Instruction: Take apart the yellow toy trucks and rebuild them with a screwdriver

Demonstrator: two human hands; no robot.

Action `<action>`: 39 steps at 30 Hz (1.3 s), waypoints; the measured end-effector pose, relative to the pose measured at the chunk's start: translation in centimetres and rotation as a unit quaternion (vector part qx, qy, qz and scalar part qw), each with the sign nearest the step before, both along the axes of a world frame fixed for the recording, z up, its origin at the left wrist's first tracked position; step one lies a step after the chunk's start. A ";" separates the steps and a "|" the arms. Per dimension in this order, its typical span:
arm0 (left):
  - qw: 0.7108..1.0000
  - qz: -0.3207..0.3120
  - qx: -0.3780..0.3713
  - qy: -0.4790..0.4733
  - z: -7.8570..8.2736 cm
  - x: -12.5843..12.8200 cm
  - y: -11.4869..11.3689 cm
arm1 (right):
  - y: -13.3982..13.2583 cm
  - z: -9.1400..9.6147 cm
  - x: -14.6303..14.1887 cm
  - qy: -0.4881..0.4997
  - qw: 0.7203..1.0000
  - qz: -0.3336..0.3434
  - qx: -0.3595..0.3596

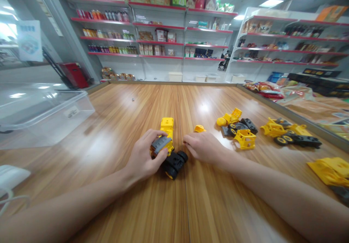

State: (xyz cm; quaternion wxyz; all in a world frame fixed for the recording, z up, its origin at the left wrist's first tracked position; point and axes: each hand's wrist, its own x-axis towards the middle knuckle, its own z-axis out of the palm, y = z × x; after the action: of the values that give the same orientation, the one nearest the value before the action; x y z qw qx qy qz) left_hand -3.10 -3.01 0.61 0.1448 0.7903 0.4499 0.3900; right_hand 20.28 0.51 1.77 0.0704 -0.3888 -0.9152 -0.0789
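Your left hand [145,152] grips the yellow and black toy truck [174,161] on the wooden table [152,210]. Your right hand [204,146] is just right of the truck with its fingers curled, but I can't tell if they hold anything. A little yellow piece [200,128] and more toy parts [245,140] lie right of the truck too.
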 end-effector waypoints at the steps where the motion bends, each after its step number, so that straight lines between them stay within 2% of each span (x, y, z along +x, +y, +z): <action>1: 1.000 0.003 0.003 -0.003 0.0 -0.1 0.0 | -0.1 -0.1 -0.1 0.008 1.000 -0.003 0.003; 4: 0.999 0.004 0.006 -0.035 -0.3 -0.3 0.2 | -0.5 -0.3 -0.3 0.040 0.999 -0.005 0.005; 9: 0.990 -0.001 -0.054 -0.130 -0.9 -0.6 0.8 | -0.6 -0.7 -0.5 0.090 0.996 0.009 0.002; 16: 0.967 -0.055 -0.130 -0.212 -1.1 -0.6 0.8 | -0.7 -1.1 -0.7 0.107 0.994 0.021 -0.014; 20: 0.963 -0.109 -0.125 -0.214 -0.9 -0.5 0.6 | -0.8 -1.3 -0.6 0.130 0.991 0.025 -0.028; 24: 0.964 -0.161 -0.138 -0.161 -0.3 -0.2 0.3 | -0.4 -1.1 -0.7 0.189 0.981 0.015 -0.051; 27: 0.969 -0.162 -0.138 -0.125 0.0 0.0 0.3 | 1.2 -0.2 -1.4 0.213 0.972 -0.048 -0.083; 29: 0.969 -0.165 -0.140 -0.117 0.1 0.0 0.4 | 3.0 0.6 -2.5 0.212 0.965 -0.114 -0.100; 31: 0.969 -0.167 -0.140 -0.119 0.1 0.0 0.5 | 5.1 1.3 -4.0 0.209 0.961 -0.148 -0.101; 35: 0.967 -0.173 -0.143 -0.123 -0.2 -0.2 0.7 | 8.2 1.7 -7.4 0.195 0.951 -0.197 -0.135; 39: 0.968 -0.169 -0.141 -0.116 -0.4 -0.4 0.6 | 9.4 1.8 -9.6 0.198 0.939 -0.223 -0.173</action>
State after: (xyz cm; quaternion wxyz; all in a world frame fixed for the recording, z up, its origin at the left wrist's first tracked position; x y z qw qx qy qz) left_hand -3.49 -2.37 0.17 0.3705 0.7756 0.3402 0.3815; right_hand 10.70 9.87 3.57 0.1624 -0.5971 -0.7719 0.1456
